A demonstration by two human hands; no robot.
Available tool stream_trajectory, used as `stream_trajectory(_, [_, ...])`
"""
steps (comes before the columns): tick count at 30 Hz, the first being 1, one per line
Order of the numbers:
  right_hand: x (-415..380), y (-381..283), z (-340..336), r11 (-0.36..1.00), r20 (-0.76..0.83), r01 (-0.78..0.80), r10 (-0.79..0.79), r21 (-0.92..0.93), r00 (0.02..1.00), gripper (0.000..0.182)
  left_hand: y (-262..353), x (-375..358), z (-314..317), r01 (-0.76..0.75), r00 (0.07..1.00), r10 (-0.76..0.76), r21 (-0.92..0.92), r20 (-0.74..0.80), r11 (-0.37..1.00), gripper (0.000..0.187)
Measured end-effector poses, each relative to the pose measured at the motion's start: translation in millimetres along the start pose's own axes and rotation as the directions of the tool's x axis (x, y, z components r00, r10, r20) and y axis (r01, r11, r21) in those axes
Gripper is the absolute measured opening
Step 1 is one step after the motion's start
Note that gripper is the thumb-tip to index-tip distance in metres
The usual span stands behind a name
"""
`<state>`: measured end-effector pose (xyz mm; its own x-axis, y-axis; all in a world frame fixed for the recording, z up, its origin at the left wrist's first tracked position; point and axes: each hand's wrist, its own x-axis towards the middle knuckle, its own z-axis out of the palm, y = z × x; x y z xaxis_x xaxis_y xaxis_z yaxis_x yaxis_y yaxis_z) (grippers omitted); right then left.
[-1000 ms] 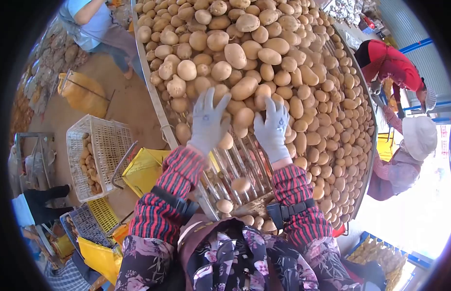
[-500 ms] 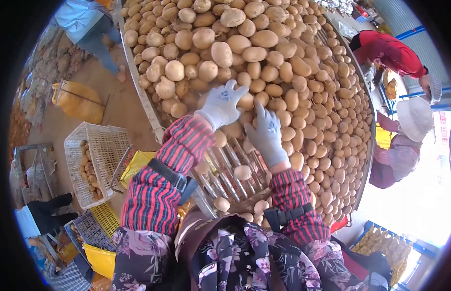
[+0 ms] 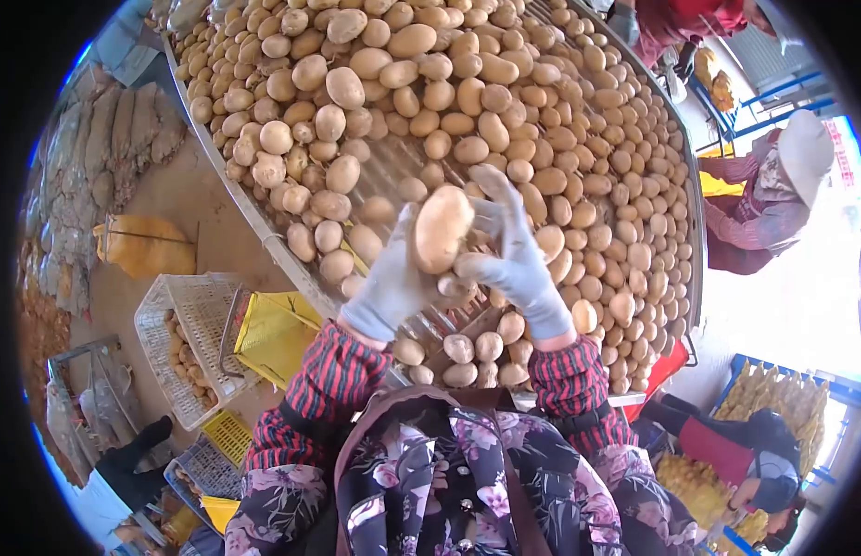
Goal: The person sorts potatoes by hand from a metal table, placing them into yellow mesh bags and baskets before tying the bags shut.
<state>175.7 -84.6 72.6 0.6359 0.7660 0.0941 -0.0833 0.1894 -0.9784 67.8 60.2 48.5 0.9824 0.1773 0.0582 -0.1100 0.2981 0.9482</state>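
Observation:
A large oval potato (image 3: 443, 229) rests in my left hand (image 3: 392, 285), whose gloved fingers wrap it from the left and below. Close on its right is my right hand (image 3: 516, 259), also in a pale grey glove, fingers curved and apart, thumb pointing at the potato's lower edge. Smaller potatoes lie just below the hands, one of them a pale potato (image 3: 458, 348). Under and beyond the hands spreads a slatted metal table (image 3: 393, 167) heaped with potatoes.
At left stand a white crate (image 3: 185, 343) with potatoes, a yellow container (image 3: 275, 335) and a full orange sack (image 3: 145, 246). Stacked sacks (image 3: 115, 148) line the far left. A person in a white hat (image 3: 806, 157) works across the table; another person (image 3: 727, 454) bends at lower right.
Both hands have lifted from the pile and drawn closer to my body. My left hand now holds a large potato. Bare slats show where potatoes lay, and the view has shifted.

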Motion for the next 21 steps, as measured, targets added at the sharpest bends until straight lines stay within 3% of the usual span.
stream_trajectory(1, [-1.6,-6.7,7.6,1.0,0.028,-0.012,0.012,-0.022,1.0,0.079,-0.3,-2.4,15.3,0.199,0.968,-0.249,-0.481,-0.043,0.854,0.059])
stream_trajectory(2, [-3.6,-14.1,12.8,0.999,0.058,-0.023,0.025,-0.043,0.998,0.07,1.2,-6.1,27.4,0.281,0.88,-0.474,-0.841,0.034,0.462,0.059])
stream_trajectory(4, [-0.5,4.6,4.1,0.992,-0.001,-0.113,0.113,0.059,0.994,0.041,33.2,-12.5,46.0,0.324,0.833,-0.553,-0.819,0.01,0.474,0.056])
stream_trajectory(5, [0.3,8.9,6.2,0.994,-0.095,-0.088,0.081,-0.07,0.992,0.024,53.1,-14.3,55.0,0.367,0.785,-0.62,-0.798,-0.009,0.477,0.055])
stream_trajectory(6, [1.1,3.5,7.9,0.994,-0.089,-0.085,0.08,-0.064,0.993,0.024,61.8,-17.1,61.7,0.409,0.732,-0.68,-0.778,-0.03,0.476,0.053])
stream_trajectory(7, [1.2,-3.9,8.1,0.941,-0.086,-0.165,0.146,-0.294,0.986,0.023,59.5,-24.2,68.1,0.341,0.787,-0.615,-0.795,-0.051,0.502,0.05])
stream_trajectory(8, [1.0,-11.8,9.3,0.829,-0.1,-0.233,0.212,-0.509,0.972,0.023,39.5,-29.1,61.0,0.338,0.786,-0.616,-0.797,-0.055,0.501,0.05])
stream_trajectory(10, [-1.3,-13.7,13.9,0.764,-0.099,-0.256,0.246,-0.592,0.964,0.024,-11.2,-39.8,34.2,0.333,0.864,-0.5,-0.687,-0.051,0.646,0.051])
stream_trajectory(11, [-5.8,-5.8,17.4,0.848,-0.098,-0.096,0.052,-0.521,0.994,0.026,-2.9,-47.9,26.7,0.309,0.892,-0.449,-0.79,0.048,0.53,0.04])
stream_trajectory(12, [-11.6,5.5,19.5,0.893,-0.116,0.076,-0.142,-0.444,0.983,0.027,2.5,-53.2,27.7,0.305,0.894,-0.445,-0.793,0.048,0.528,0.04])
stream_trajectory(13, [-22.7,28.2,17.6,0.665,0.12,0.368,-0.389,-0.65,0.914,0.03,6.4,-59.8,30.7,0.238,0.898,-0.402,-0.571,-0.179,0.786,0.04])
stream_trajectory(14, [-38.9,33.1,18.5,0.665,0.115,0.359,-0.382,-0.655,0.917,0.03,7.8,-69.7,33.3,0.194,0.883,-0.287,-0.268,-0.372,0.944,0.044])
stream_trajectory(15, [-54.8,34.5,19.3,0.67,0.234,0.357,-0.271,-0.651,0.934,0.033,4.2,-86.4,29.5,0.198,0.885,-0.292,-0.272,-0.363,0.941,0.044])
stream_trajectory(16, [-60.3,37.9,15.8,0.674,0.346,0.355,-0.155,-0.648,0.925,0.036,-2.4,-107.8,20.5,0.235,0.904,-0.26,-0.112,-0.339,0.965,0.048])
stream_trajectory(17, [-57.2,43.8,-5.8,0.575,0.36,0.365,-0.128,-0.732,0.924,0.041,-5.4,-125.2,12.4,0.257,0.924,-0.229,0.053,-0.308,0.965,0.053])
stream_trajectory(18, [-59.1,51.5,-34.2,0.528,0.203,0.269,-0.181,-0.806,0.962,0.042,-2.4,-137.2,8.7,0.285,0.93,-0.256,0.076,-0.265,0.956,0.049])
stream_trajectory(19, [-61.4,55.0,-58.7,0.489,0.047,0.159,-0.235,-0.858,0.971,0.043,6.5,-140.1,14.5,0.379,0.831,-0.426,-0.195,-0.358,0.904,0.047])
stream_trajectory(20, [-58.9,53.0,-75.0,0.489,0.048,0.154,-0.223,-0.859,0.974,0.043,13.4,-141.6,19.4,0.414,0.697,-0.599,-0.462,-0.394,0.785,0.044])
stream_trajectory(21, [-55.7,52.5,-90.4,0.383,0.08,0.131,-0.144,-0.915,0.986,0.047,7.1,-144.6,18.2,0.419,0.689,-0.61,-0.471,-0.393,0.776,0.044])
